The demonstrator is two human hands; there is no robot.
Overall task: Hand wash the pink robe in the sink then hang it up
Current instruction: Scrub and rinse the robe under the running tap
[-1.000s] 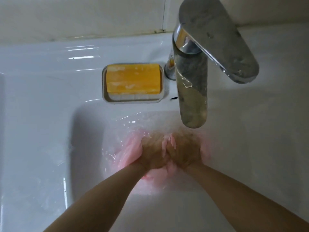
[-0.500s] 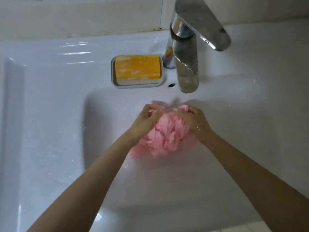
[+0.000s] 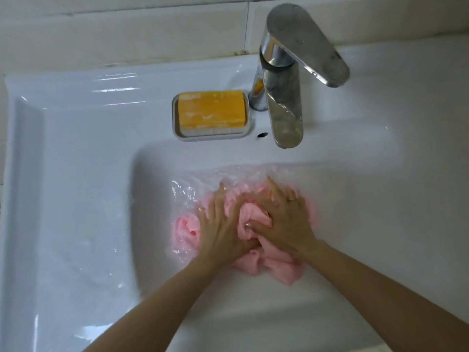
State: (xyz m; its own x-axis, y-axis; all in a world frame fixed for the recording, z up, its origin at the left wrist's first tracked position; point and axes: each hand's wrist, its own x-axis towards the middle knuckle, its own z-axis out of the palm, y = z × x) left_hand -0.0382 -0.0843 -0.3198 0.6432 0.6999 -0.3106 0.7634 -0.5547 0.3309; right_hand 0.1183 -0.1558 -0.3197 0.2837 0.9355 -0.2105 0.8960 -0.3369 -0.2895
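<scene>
Grip wide on both sides: the left hand [image 3: 220, 224] and right hand [image 3: 284, 219], fingers spread flat, press the pink robe [image 3: 274, 268] down into the water. The white sink [image 3: 76, 174] holds the bunched robe mid-basin, partly submerged. A chrome faucet [image 3: 286, 110] stands at 12 o'clock from the robe, a soap dish [image 3: 177, 133] with an orange soap bar [image 3: 212, 110] at 11 o'clock. A ring [image 3: 293, 198] shows on the right hand.
</scene>
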